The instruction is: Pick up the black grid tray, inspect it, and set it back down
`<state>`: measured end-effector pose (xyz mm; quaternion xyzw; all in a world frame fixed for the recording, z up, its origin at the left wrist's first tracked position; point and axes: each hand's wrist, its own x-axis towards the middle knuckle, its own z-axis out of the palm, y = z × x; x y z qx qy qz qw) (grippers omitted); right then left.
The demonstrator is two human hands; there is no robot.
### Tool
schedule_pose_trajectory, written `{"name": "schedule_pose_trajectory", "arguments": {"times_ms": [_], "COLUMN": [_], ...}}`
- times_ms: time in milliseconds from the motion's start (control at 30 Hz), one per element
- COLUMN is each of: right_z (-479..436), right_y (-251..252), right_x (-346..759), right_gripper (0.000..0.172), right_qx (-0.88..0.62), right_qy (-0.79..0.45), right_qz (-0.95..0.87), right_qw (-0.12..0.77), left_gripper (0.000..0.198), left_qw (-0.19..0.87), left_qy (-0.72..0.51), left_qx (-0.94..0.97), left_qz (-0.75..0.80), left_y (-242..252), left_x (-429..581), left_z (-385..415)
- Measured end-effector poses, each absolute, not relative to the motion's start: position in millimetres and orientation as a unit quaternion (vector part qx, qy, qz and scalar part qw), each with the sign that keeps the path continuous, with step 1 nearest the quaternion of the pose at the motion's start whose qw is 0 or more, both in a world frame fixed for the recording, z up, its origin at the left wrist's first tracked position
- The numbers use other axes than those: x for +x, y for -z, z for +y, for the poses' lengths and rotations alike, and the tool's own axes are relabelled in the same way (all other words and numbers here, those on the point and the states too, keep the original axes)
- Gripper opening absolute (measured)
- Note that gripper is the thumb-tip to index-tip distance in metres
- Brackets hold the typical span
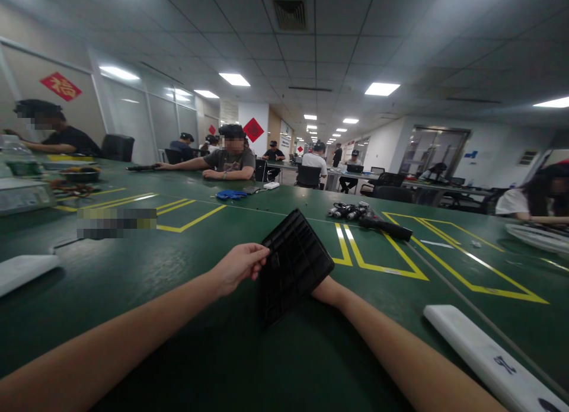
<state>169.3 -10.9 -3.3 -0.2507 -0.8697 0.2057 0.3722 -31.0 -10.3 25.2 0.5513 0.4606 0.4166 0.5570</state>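
A black box divided into compartments (297, 261) is held up tilted over the green table, its gridded side facing me. My left hand (242, 265) is closed, with thumb and forefinger pinched at the box's left edge. I cannot make out whether anything small is between those fingertips. From behind, at the lower right, my right hand (326, 288) holds the box; its fingers are hidden by it. What the compartments hold is too dark to tell.
Beyond the box, a bundle of dark cables (351, 210) lies by a black tube-like object (386, 227). A blue item (231, 194) sits farther back. White bars rest at left (26, 272) and right (493, 353). Yellow tape marks the table (191, 353). A person (231, 157) sits opposite.
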Motion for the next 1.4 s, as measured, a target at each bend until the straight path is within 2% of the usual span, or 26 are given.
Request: {"name": "schedule_pose_trajectory", "arguments": {"times_ms": [100,233,367,467,567,700,833,933,1033,1167,1333,1400], "right_z": [-11.0,-6.7,-3.2,-4.5,-7.4,-10.4,-11.7,-11.5,-9.7,-6.2,-7.4,-9.2], "right_y": [3.3,8.8,13.9,13.4,10.0,5.3,3.4,4.1,6.4,10.2,9.9,8.0], "right_x": [168.4,168.7,170.8,171.9,172.1,172.6,172.8,172.4,172.2,172.2,172.7,172.8], "right_gripper": [0.041,0.041,0.04,0.04,0.038,0.039,0.039,0.038,0.037,0.04,0.042,0.041], "right_qx": [-0.243,-0.242,-0.252,-0.259,-0.257,-0.256,-0.26,-0.258,-0.258,-0.256,-0.256,-0.255], "right_qy": [-0.216,-0.214,-0.189,-0.194,-0.196,-0.196,-0.209,-0.21,-0.205,-0.189,-0.196,-0.194], "right_qz": [-0.868,-0.864,-0.868,-0.87,-0.869,-0.873,-0.871,-0.868,-0.865,-0.869,-0.87,-0.872], "right_qw": [0.374,0.385,0.383,0.373,0.375,0.367,0.361,0.369,0.378,0.378,0.374,0.371], "left_gripper": [0.02,0.02,0.013,0.016,0.021,0.029,0.02,0.022,0.025,0.022,0.032,0.029], "left_qw": [0.528,0.404,0.219,0.066,-0.021,-0.013,0.115,0.191,0.171,0.138,0.097,0.098], "left_qy": [-0.397,-0.375,-0.311,-0.243,-0.173,-0.179,-0.258,-0.291,-0.311,-0.273,-0.265,-0.27], "left_qx": [0.596,0.691,0.798,0.864,0.903,0.912,0.859,0.82,0.802,0.822,0.817,0.817], "left_qz": [0.456,0.467,0.467,0.436,0.392,0.37,0.427,0.454,0.48,0.48,0.503,0.5], "left_y": [-21.8,-18.0,-20.1,-22.2,-21.9,-21.3,-21.9,-20.6,-19.5,-20.0,-18.3,-18.0], "left_x": [-31.2,-31.2,-31.4,-32.3,-34.1,-34.3,-30.7,-26.8,-23.7,-21.9,-20.0,-20.4], "left_z": [-9.7,-8.9,-11.6,-13.7,-14.5,-14.3,-10.6,-7.0,-6.2,-7.2,-5.4,-5.8]}}
